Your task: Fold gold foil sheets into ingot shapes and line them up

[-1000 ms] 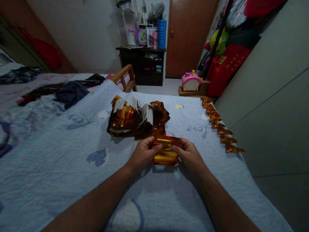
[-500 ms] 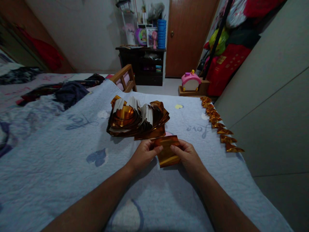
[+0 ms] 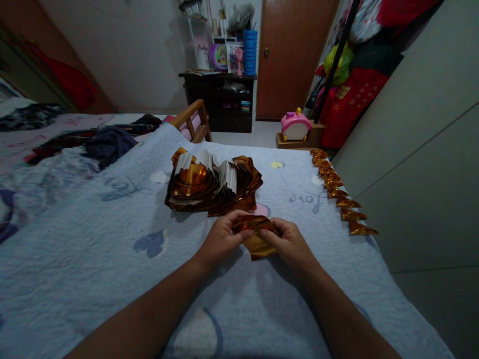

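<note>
A gold foil paper sheet [image 3: 257,238] is held over the light blue quilt [image 3: 112,249], partly folded and crumpled between both hands. My left hand [image 3: 223,237] pinches its left side, fingers curled over the top edge. My right hand [image 3: 289,243] pinches the right side, thumb and fingers closed on the fold. Just beyond my hands lies a fanned stack of gold papers [image 3: 213,183] with white backs showing. A row of several folded gold pieces [image 3: 339,194] runs along the bed's right edge.
Dark clothes [image 3: 108,139] lie heaped at the bed's left. A wooden chair [image 3: 194,122] stands past the bed, then a dark shelf unit [image 3: 224,99], a brown door [image 3: 288,55], a pink toy [image 3: 295,125] and a grey wardrobe [image 3: 419,139] at right.
The flat gold sheet has been folded in and crumpled smaller. Both hands have drawn closer together over its top edge.
</note>
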The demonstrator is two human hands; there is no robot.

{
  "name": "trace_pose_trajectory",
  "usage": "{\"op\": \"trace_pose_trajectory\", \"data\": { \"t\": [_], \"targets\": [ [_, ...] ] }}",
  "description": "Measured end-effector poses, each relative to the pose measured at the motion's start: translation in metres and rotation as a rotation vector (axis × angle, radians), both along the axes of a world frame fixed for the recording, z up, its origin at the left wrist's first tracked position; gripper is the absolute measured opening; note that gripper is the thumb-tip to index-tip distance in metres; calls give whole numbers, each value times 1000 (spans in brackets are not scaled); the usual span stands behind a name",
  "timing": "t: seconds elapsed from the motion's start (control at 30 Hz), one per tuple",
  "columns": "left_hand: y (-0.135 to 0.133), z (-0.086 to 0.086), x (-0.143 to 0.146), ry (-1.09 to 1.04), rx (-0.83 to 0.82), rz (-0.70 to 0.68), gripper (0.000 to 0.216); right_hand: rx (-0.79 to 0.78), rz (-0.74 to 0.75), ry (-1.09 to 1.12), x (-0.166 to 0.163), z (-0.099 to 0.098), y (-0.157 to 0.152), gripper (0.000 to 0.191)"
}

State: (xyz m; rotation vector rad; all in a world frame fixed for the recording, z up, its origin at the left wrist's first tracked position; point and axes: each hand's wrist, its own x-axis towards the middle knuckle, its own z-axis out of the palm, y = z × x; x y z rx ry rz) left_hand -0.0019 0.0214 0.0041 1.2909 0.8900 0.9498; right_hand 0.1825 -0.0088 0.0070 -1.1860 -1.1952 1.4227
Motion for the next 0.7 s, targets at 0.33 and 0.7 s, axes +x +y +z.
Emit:
{"op": "trace_pose_trajectory", "data": {
  "t": [0.33, 0.7],
  "targets": [
    [7, 3, 1, -284, -198, 179, 46, 43, -99, 97, 0, 1, 2, 19],
    [-4, 7, 11, -282, -288, 105, 45, 47, -156, 196, -13, -9, 3, 28]
  ]
}}
